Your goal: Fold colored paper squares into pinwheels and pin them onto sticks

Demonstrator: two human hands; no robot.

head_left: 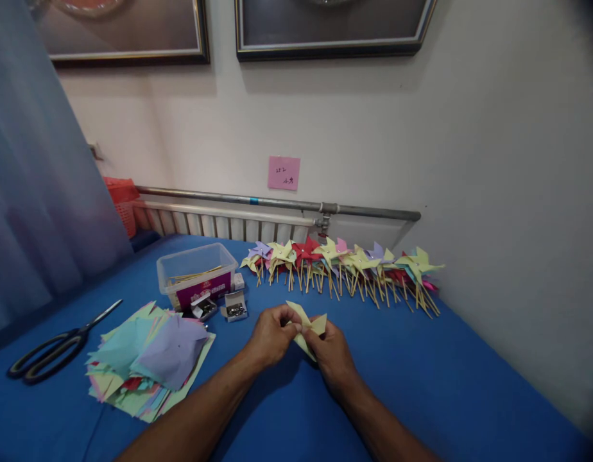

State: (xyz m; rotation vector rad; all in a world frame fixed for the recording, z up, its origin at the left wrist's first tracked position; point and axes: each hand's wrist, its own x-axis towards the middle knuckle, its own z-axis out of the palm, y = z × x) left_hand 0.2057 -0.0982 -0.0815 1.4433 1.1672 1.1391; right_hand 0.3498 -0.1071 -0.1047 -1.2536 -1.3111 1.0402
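Both hands meet over the middle of the blue counter [421,385], working one yellow paper pinwheel [309,326] between them. The left hand [270,335] pinches the paper's left side, thumb and fingertips closed on a folded point near the centre. The right hand [332,356] grips the right side from below, fingers curled and closed on the paper, with one flap sticking out above its knuckles. The pinwheel is held just above the counter, with no stick visible on it.

Behind the hands, along the wall, lies a row of finished pinwheels [344,263] in yellow, red, purple and pink, their wooden sticks pointing toward the person. To the left of that row stands a clear plastic box [196,273] holding sticks, with two small open boxes of pins [235,307] just in front of it. Farther left a loose pile of coloured paper squares [152,356] lies spread on the counter, and black-handled scissors [56,350] rest beside the pile near the counter's left edge.
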